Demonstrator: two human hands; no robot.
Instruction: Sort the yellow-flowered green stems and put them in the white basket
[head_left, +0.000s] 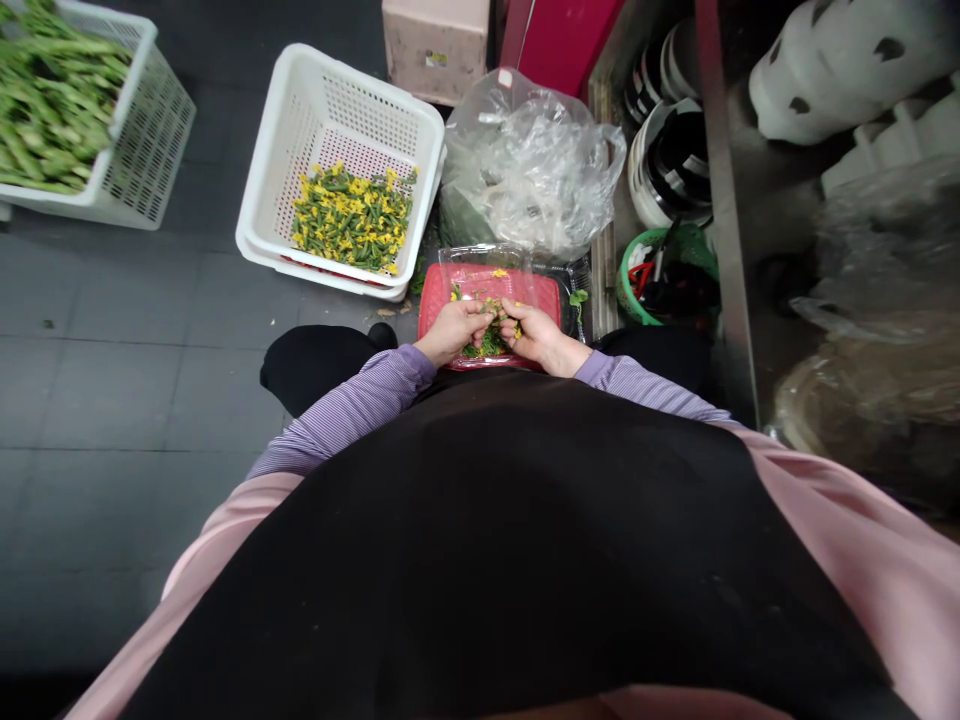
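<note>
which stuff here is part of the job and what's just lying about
Seemingly in the job:
- left hand, right hand
- yellow-flowered greens
- white basket

Apparently lying about:
- clear plastic bag
- pink box
- green bucket

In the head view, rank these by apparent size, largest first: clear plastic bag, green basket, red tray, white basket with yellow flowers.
1. White basket
2. Clear plastic bag
3. Red tray, partly covered by hands and plastic
4. Green basket
</note>
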